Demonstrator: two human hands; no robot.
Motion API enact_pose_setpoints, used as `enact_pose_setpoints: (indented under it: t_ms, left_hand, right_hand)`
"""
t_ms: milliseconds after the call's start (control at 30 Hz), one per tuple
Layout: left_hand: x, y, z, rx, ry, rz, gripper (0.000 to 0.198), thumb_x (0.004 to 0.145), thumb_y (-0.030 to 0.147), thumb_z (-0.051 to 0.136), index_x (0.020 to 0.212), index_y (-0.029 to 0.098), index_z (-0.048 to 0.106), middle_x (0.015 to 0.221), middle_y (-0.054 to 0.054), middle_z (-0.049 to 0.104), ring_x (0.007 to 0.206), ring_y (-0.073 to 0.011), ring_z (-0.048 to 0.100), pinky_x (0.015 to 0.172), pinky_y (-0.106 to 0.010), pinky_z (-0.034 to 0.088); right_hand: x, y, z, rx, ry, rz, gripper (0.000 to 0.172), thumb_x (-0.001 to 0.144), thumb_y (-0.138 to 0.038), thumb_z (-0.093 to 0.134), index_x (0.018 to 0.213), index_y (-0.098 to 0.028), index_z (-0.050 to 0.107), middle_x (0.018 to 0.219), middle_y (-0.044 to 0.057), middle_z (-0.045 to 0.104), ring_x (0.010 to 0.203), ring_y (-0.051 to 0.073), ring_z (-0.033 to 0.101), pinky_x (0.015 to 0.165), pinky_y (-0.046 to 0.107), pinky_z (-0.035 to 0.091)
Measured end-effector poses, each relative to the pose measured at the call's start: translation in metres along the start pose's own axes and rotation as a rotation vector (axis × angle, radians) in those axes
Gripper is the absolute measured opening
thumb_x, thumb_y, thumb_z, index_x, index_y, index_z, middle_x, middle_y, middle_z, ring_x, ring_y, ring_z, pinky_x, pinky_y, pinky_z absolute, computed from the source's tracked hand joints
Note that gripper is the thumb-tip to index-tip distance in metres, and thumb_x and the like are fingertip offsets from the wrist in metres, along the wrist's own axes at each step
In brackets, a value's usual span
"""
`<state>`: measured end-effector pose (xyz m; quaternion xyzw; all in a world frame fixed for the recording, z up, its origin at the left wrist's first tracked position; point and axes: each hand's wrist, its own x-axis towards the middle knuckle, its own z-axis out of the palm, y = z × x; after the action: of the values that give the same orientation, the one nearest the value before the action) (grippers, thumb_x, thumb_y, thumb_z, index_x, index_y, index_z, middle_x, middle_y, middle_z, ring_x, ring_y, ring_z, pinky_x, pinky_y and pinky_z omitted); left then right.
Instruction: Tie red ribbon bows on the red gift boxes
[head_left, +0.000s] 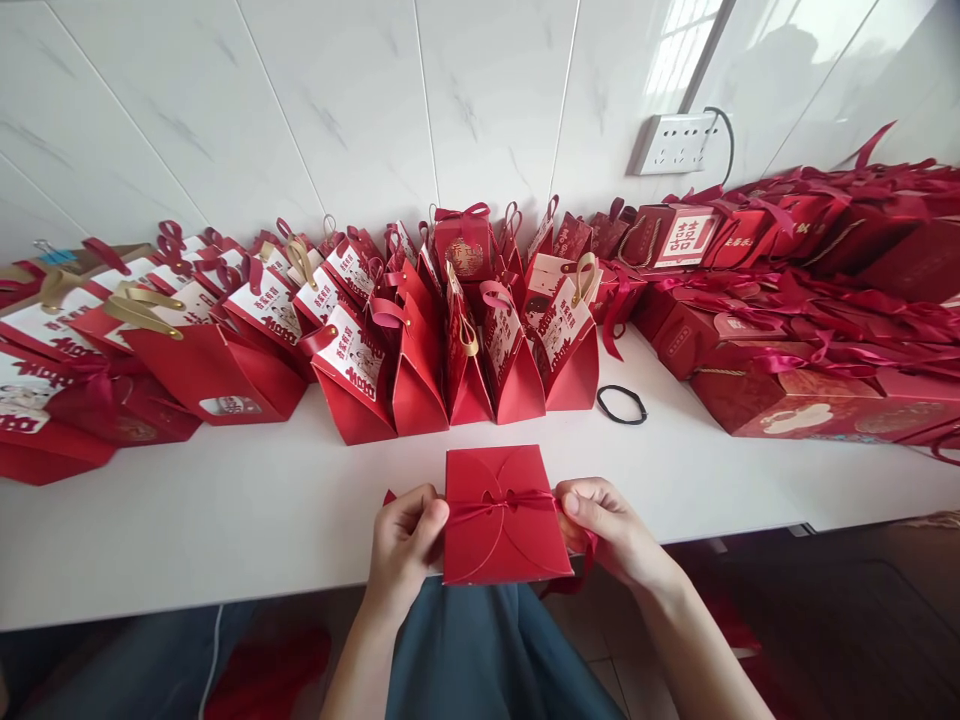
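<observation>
1. A flat-topped red box (510,555) is held in front of the person at the near edge of the tabletop (262,520); whether it rests on that edge or is lifted off it, I cannot tell.
2. Four curved flaps meet on its top, and a dark red ribbon (476,507) runs across them from side to side, crossing at the small cut-outs in the middle.
3. The left hand (405,540) is at the box's left side, its fingers closed in a pinch on the ribbon, with a short end poking out behind.
4. The right hand (611,525) is at the right side, its fingers likewise pinched shut on the ribbon; a loose tail hangs below.
5. Beyond the box stands a row of red gift bags (517,385) with sloping tops and loop handles.
6. A black band (622,405) lies just to the right of that row.
7. Farther right, ribbon-tied red cartons (780,400) are packed close together.
8. To the left, a wider red bag (225,375) with a gold handle stands among others.
9. A white socket (679,143) with a black cable (729,145) is on the tiled wall (495,90) behind.
</observation>
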<state>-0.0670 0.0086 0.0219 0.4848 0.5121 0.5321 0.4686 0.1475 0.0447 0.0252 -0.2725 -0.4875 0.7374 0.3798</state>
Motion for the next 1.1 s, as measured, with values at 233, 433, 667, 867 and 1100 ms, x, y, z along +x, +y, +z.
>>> enact_pose_setpoints:
  t_ms: [233, 433, 667, 867, 1100]
  left_hand:
    - [-0.0004, 0.0003, 0.0009, -0.011, 0.0, -0.016, 0.066, 0.073, 0.071, 0.061, 0.053, 0.021, 0.024, 0.05, 0.006, 0.024, 0.044, -0.0059, 0.022, 0.038, -0.02, 0.021]
    - [-0.0009, 0.0008, 0.0017, -0.017, 0.0, -0.022, 0.066, 0.073, 0.072, 0.06, 0.052, 0.021, 0.025, 0.049, 0.006, 0.025, 0.044, -0.0058, 0.022, 0.038, -0.02, 0.021]
    - [-0.0031, 0.0009, 0.0011, -0.033, 0.003, -0.038, 0.064, 0.073, 0.071, 0.061, 0.053, 0.02, 0.027, 0.05, 0.006, 0.026, 0.045, -0.006, 0.023, 0.04, -0.02, 0.022]
    - [-0.0013, -0.0014, 0.0005, -0.042, -0.003, -0.008, 0.064, 0.074, 0.069, 0.062, 0.052, 0.02, 0.027, 0.048, 0.005, 0.027, 0.043, -0.006, 0.025, 0.038, -0.02, 0.022]
    - [-0.0007, -0.003, -0.0014, -0.034, 0.004, 0.0, 0.063, 0.075, 0.067, 0.062, 0.052, 0.02, 0.028, 0.049, 0.006, 0.026, 0.043, -0.0058, 0.023, 0.039, -0.02, 0.021]
  right_hand:
    - [-0.001, 0.001, -0.0025, -0.021, 0.014, -0.009, 0.058, 0.079, -0.059, 0.066, 0.047, -0.019, 0.039, 0.046, -0.006, 0.032, 0.042, 0.007, 0.025, 0.044, 0.024, 0.021]
    - [0.0, 0.0002, -0.0006, -0.021, 0.004, -0.025, 0.059, 0.08, -0.058, 0.066, 0.046, -0.019, 0.037, 0.045, -0.006, 0.029, 0.041, 0.006, 0.024, 0.042, 0.024, 0.019]
    - [-0.0008, 0.0007, -0.0022, -0.01, 0.009, -0.01, 0.058, 0.078, -0.058, 0.067, 0.045, -0.02, 0.038, 0.044, -0.006, 0.031, 0.041, 0.006, 0.023, 0.041, 0.024, 0.019]
    - [-0.0008, 0.0015, -0.0013, 0.037, 0.021, -0.019, 0.058, 0.078, -0.056, 0.068, 0.046, -0.019, 0.037, 0.045, -0.005, 0.033, 0.041, 0.006, 0.025, 0.042, 0.023, 0.021]
    - [0.0017, 0.0042, 0.0015, 0.137, 0.039, 0.001, 0.059, 0.082, -0.066, 0.057, 0.051, -0.021, 0.037, 0.044, -0.004, 0.036, 0.041, 0.008, 0.027, 0.043, 0.024, 0.027]
